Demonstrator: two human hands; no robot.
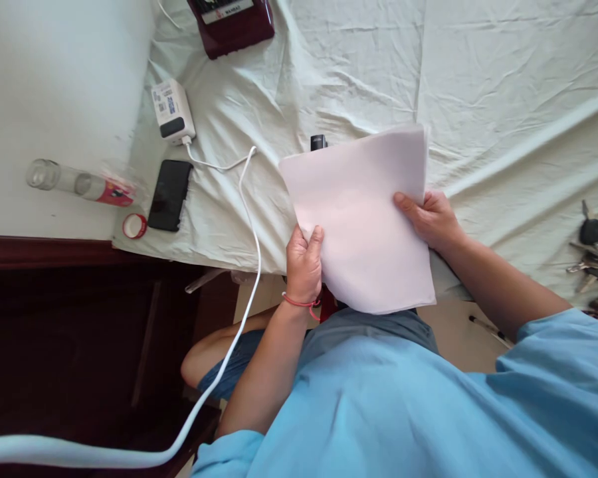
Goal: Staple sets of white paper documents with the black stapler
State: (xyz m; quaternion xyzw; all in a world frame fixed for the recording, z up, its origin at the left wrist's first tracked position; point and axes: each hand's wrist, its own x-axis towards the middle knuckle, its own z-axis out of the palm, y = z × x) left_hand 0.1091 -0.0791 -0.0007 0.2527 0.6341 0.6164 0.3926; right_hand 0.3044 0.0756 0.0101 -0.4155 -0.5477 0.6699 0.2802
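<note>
Both hands hold a thin stack of white paper tilted above the front edge of the cloth-covered table. My left hand grips the stack's left edge, thumb on top, with a red cord around the wrist. On the opposite edge, my right hand pinches the sheets, its thumb on top and its fingers mostly hidden beneath. The upper face of the stack shows no marks. A small black object pokes out behind the paper's far edge, its lower part hidden.
A white cable runs from a white charger-like box past my left side. Left lie a black phone, a glass bottle and a red-rimmed cap. Keys lie right. A dark red box stands at the back.
</note>
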